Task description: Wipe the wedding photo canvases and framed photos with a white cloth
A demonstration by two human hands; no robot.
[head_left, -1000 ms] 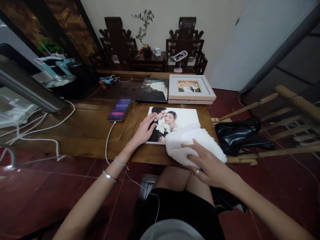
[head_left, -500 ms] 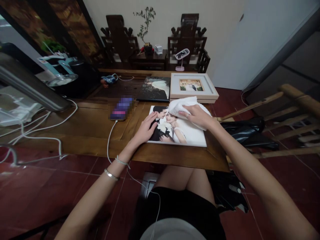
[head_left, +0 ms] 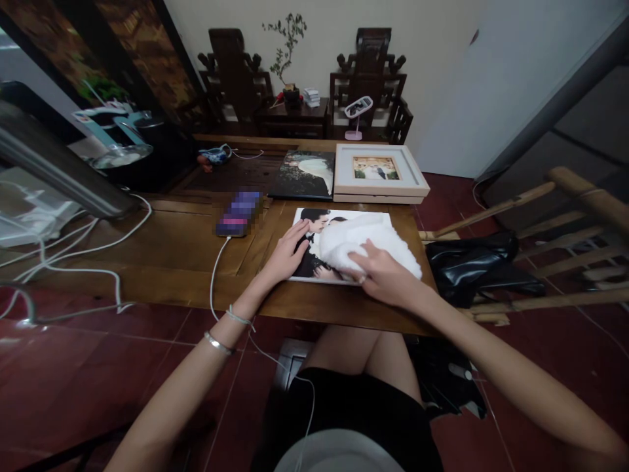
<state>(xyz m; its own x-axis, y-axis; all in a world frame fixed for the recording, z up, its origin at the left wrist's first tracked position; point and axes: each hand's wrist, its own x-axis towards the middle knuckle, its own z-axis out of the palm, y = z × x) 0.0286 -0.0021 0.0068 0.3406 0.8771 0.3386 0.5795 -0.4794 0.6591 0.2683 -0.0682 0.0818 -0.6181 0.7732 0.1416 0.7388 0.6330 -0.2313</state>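
Observation:
A photo album or photo panel (head_left: 307,265) with a wedding couple on it lies flat near the table's front edge; I cannot tell which it is. My left hand (head_left: 289,252) rests on its left side, fingers stretched out and holding nothing. In my right hand (head_left: 386,272) is a bunched white cloth (head_left: 363,239), pressed down on the picture's right half. The cloth covers one figure and much of the right side, and part of it hangs past the right edge.
Behind the picture lie a dark photo panel (head_left: 307,174) and a white frame (head_left: 417,172). A phone (head_left: 238,213) with a white cable sits left of my left hand. Further left are a grey cylinder (head_left: 59,160) and loose cables. A bamboo chair (head_left: 511,200) stands at the right.
My right hand has moved the white cloth toward me across the picture, from its upper right to its lower right. My left hand has stayed in place.

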